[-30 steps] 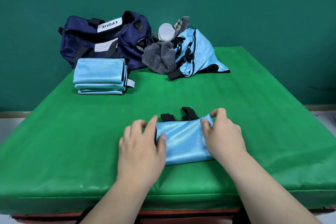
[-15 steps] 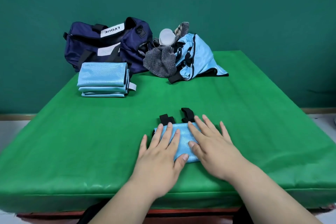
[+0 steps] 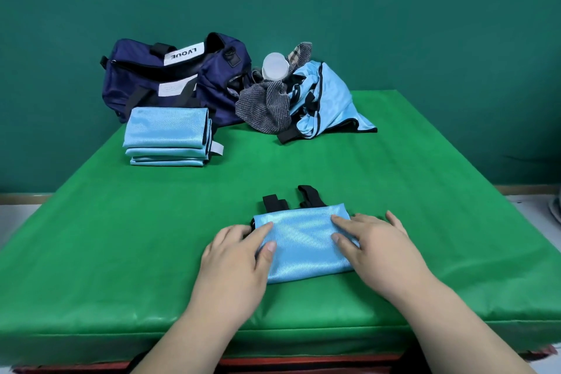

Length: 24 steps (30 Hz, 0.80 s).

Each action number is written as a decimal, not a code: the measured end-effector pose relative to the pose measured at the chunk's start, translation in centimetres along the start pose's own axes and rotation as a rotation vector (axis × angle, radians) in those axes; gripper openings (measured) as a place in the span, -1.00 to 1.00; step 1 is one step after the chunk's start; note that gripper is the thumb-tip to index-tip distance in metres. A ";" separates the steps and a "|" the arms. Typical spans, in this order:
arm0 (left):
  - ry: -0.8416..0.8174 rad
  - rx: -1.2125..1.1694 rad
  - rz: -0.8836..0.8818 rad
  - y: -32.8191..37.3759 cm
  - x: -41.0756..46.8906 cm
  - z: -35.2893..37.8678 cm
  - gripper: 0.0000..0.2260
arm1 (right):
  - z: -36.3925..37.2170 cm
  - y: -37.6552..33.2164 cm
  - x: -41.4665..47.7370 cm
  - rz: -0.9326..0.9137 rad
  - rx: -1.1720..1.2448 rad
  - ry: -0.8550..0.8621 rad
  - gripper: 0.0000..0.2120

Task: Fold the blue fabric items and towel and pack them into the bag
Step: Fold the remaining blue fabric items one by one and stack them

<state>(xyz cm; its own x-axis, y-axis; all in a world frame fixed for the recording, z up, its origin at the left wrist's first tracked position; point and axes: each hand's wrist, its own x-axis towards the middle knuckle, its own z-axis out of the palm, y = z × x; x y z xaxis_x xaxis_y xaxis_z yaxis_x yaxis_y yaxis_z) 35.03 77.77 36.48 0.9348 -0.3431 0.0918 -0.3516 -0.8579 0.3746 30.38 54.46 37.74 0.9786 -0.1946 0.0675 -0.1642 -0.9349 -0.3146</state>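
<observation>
A folded light-blue fabric item (image 3: 303,244) with black straps poking out at its far edge lies near the front of the green table (image 3: 425,206). My left hand (image 3: 235,261) rests flat on its left edge and my right hand (image 3: 376,249) rests flat on its right edge, fingers straight. A stack of folded blue items (image 3: 167,136) sits at the back left in front of the open navy bag (image 3: 173,76). A heap of unfolded blue fabric (image 3: 324,100) and a grey striped towel (image 3: 264,106) lies at the back centre.
A white bottle cap or cup (image 3: 274,65) pokes out of the heap beside a plaid cloth (image 3: 299,53). The green wall stands right behind the table. The table's front edge runs just under my forearms.
My hands lay close together on top of the folded item half a second ago. They have slid apart to its left and right edges, and the item's blue top shows again.
</observation>
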 end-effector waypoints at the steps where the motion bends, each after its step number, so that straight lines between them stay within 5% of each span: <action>1: 0.005 -0.005 -0.013 -0.1 0.1 0.0 -0.38 | 0.1 -0.1 0.1 0.009 0.023 0.011 -0.61; 5: 0.030 -0.097 -0.073 0.2 0.4 0.0 -0.59 | 0.5 -0.1 0.5 0.055 0.146 0.041 -0.62; 20: 0.075 -0.514 -0.070 -0.1 -0.4 -1.1 -0.57 | -0.1 -0.2 -1.2 0.178 0.870 0.146 -0.71; 24: 0.019 -0.329 -0.097 0.2 -0.5 -1.5 -0.64 | 0.3 -0.4 -1.4 0.164 0.815 0.148 -0.67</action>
<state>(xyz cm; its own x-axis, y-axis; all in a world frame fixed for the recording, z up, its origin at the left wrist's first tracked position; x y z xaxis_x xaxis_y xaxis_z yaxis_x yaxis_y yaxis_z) 34.53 78.32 37.86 0.9649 -0.2562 0.0572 -0.2291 -0.7154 0.6600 29.06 55.19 37.50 0.9145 -0.3991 0.0671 -0.1057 -0.3957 -0.9123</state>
